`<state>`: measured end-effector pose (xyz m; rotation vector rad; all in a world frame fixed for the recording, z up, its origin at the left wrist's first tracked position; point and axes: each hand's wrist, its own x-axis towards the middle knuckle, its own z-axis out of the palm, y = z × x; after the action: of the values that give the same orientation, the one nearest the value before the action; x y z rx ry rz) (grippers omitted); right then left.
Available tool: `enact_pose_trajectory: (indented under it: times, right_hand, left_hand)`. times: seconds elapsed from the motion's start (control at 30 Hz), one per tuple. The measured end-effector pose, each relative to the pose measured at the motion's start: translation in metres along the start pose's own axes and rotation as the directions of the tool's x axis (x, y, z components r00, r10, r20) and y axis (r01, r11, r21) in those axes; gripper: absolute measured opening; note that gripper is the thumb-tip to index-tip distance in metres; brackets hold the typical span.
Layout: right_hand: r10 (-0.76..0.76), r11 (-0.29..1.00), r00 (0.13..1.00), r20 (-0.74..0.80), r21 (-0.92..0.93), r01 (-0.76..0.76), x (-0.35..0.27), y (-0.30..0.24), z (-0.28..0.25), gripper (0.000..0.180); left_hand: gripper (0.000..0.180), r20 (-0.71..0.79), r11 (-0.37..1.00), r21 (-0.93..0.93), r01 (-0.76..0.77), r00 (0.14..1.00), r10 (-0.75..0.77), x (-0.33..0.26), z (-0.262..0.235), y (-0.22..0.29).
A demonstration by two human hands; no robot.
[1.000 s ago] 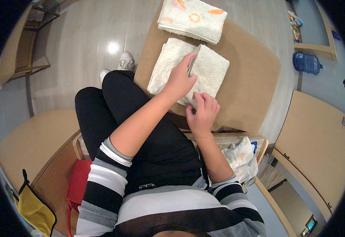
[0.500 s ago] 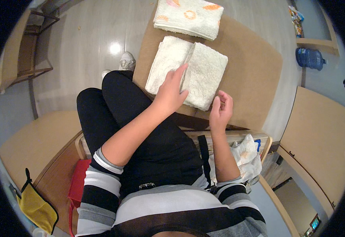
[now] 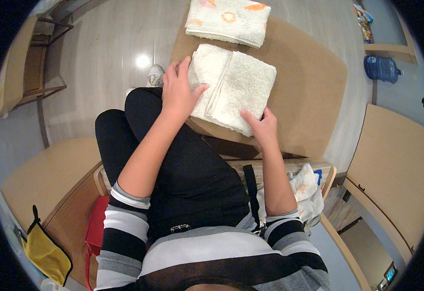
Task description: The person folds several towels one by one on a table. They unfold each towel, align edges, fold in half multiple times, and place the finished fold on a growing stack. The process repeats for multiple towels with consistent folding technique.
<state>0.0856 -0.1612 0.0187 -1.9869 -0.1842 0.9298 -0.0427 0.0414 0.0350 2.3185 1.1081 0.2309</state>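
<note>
A cream-white towel (image 3: 246,82) lies on the brown padded surface in front of me, its two sides folded inward so their edges meet along a middle seam. My left hand (image 3: 178,94) is at its left edge, fingers spread, with the thumb over the towel. At the near right corner, my right hand (image 3: 265,128) pinches the towel, thumb on top and the fingers at the outer edge. Just beyond is a second folded white towel (image 3: 229,26) with orange and pink patterns, touched by neither hand.
The brown padded surface (image 3: 309,82) extends to the right of the towels. Beside my right forearm lies a crumpled white cloth (image 3: 309,194). A yellow cloth (image 3: 47,254) and a red bag (image 3: 97,225) are at lower left. A blue water jug (image 3: 382,69) stands at far right.
My left hand has moved left from the middle seam to the towel's left edge. My right hand has come onto the near right corner and taken hold of it.
</note>
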Motion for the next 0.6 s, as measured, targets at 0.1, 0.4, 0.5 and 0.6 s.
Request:
enact_pose_trajectory:
  times: [0.1,0.4,0.5,0.6]
  right_hand:
    - [-0.01,0.988,1.0,-0.005,0.153,0.011,0.002,-0.004,-0.001,0.049]
    - [-0.285,0.845,0.916,0.283,-0.377,0.38,0.061,-0.036,-0.077,0.052]
    - [-0.445,0.781,0.855,0.267,-0.352,0.516,0.08,-0.043,-0.08,0.057]
    - [-0.44,0.795,0.893,0.098,-0.421,0.438,0.08,-0.037,-0.079,0.061]
  left_hand:
    - [0.087,0.111,0.969,-0.139,0.202,0.976,-0.188,0.014,0.007,-0.009]
    - [0.118,0.449,0.832,-0.448,0.327,0.887,-0.107,-0.059,0.016,0.034]
    - [0.108,0.426,0.831,-0.436,0.345,0.893,-0.147,-0.068,0.006,0.038]
    - [0.084,0.091,0.984,-0.167,0.066,0.995,-0.051,-0.053,0.003,0.03]
